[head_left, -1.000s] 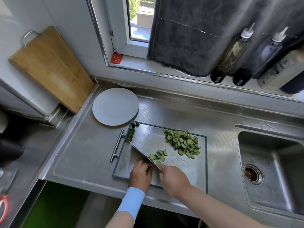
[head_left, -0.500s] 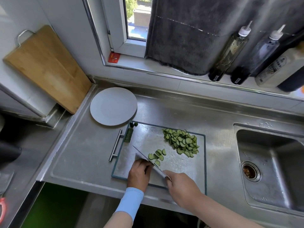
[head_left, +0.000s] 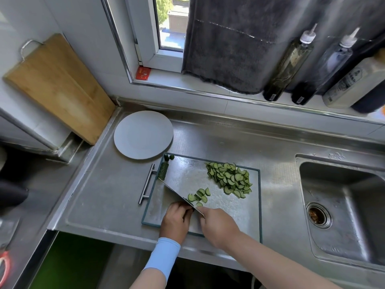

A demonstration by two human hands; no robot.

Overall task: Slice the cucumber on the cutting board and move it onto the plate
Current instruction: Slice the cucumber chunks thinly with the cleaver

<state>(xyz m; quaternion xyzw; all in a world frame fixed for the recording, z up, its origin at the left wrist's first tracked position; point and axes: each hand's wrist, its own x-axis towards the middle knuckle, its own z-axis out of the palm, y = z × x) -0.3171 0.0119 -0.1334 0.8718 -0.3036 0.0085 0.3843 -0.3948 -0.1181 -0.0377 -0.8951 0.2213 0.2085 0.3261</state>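
Note:
A steel cutting board [head_left: 187, 176] with a teal rim lies on the counter. A pile of cucumber slices [head_left: 229, 180] sits at its far right, and a few fresh half-moon slices [head_left: 200, 195] lie beside the knife [head_left: 177, 192]. My right hand [head_left: 218, 224] grips the knife, whose blade runs diagonally towards the board's left edge. My left hand [head_left: 176, 220] presses curled fingers down against the blade, and the cucumber under them is almost hidden. An uncut cucumber piece [head_left: 163, 173] and two cut ends [head_left: 168, 157] rest at the board's far left. The white plate [head_left: 143, 134] stands bare behind the board.
A sink [head_left: 343, 205] lies to the right. A wooden board [head_left: 56, 86] leans on the left wall. Bottles [head_left: 287, 65] and a dark towel [head_left: 229, 42] line the window sill. The board's metal handle [head_left: 146, 183] sticks out on the left.
The knife drew back towards me half a second ago and has since pushed forward again beside my left hand. The pile and plate have not moved.

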